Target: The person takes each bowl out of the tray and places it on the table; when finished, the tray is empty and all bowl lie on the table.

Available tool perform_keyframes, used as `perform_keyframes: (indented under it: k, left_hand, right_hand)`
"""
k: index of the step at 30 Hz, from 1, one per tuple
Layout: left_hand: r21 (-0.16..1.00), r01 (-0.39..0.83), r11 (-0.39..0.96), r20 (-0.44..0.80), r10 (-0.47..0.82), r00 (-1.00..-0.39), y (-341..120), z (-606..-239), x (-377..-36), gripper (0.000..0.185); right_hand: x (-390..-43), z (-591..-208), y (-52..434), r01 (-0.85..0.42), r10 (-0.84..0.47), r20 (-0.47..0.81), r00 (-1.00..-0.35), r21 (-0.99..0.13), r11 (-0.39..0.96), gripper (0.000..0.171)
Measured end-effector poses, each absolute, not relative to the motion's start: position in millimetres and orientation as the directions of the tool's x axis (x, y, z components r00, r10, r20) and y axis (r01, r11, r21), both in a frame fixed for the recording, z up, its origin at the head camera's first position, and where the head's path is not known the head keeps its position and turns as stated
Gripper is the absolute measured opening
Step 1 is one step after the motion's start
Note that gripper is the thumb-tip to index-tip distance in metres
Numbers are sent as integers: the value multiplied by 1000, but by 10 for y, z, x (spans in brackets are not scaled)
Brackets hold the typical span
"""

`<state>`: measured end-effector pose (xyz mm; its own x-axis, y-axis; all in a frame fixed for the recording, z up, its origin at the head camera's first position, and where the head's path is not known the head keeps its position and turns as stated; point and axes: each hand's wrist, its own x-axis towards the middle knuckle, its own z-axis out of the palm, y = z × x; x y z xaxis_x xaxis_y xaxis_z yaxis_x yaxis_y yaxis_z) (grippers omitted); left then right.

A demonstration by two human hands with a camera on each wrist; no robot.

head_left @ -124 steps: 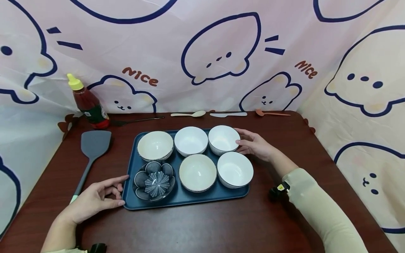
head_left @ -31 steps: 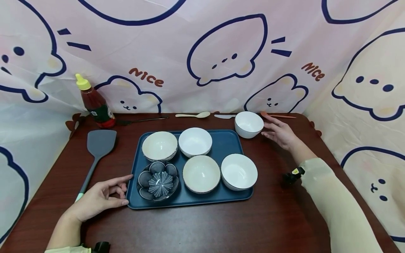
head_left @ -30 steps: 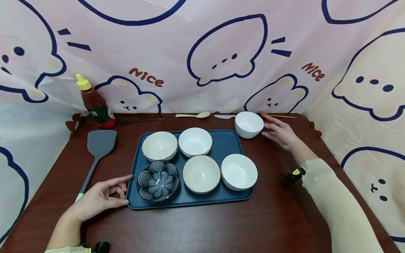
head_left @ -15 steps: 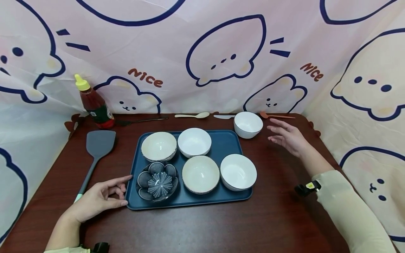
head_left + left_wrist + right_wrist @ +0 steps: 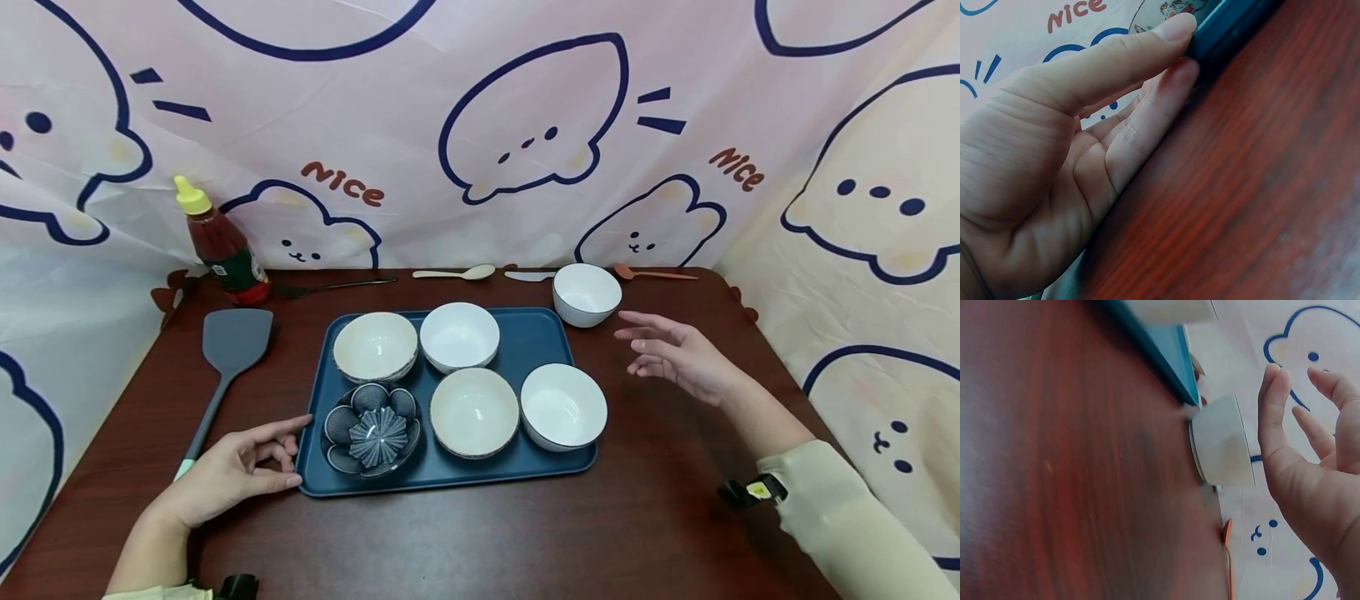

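Observation:
My left hand [image 5: 236,471] rests at the left edge of a blue tray [image 5: 534,333], thumb and index fingertips spread along the rim. In the left wrist view both fingertips [image 5: 1175,28] meet the tray edge. On the tray stand cream and white bowls and a dark flower-shaped bowl [image 5: 372,433]. A white bowl [image 5: 587,292] sits on the table just beyond the tray's back right corner. My right hand [image 5: 678,358] hovers to the right and in front of that bowl, fingers loosely bent, holding nothing. The right wrist view shows a gap between the fingers and the bowl [image 5: 1219,444].
A grey spatula [image 5: 236,342] lies left of the tray. Behind it stands a red sauce bottle [image 5: 225,254] with a yellow cap. Along the back edge lie a dark slim utensil [image 5: 337,286], a cream spoon [image 5: 457,273], a knife [image 5: 525,276] and an orange spoon [image 5: 652,273].
The right hand has moved one white bowl from the tray's back right corner onto the table, let go, and drawn away towards the front right. The left hand has stayed at the tray.

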<state>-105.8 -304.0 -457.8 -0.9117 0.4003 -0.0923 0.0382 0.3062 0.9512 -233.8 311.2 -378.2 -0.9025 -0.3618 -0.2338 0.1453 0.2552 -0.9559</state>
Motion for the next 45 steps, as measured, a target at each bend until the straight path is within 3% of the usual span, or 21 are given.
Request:
perform_keyframes:
  k: [15,22,45]
  left_hand:
    - [958,54,282,-70,413,-908,-3049,-4581,-1053,71]
    - [953,65,296,-65,409,-910,-3046,-4574,-1060,72]
    - [957,56,285,-70,413,-908,-3059,-4601,-1054,71]
  right_hand:
    - [-2059,-4036,2906,88,-523,-255,-813,-942,322,59]
    - [-2000,-4131,2890,60,-582,-224,-781,-956,287,59]
    - [-1934,-4223,2724,160,-608,-260,-751,-964,214,65]
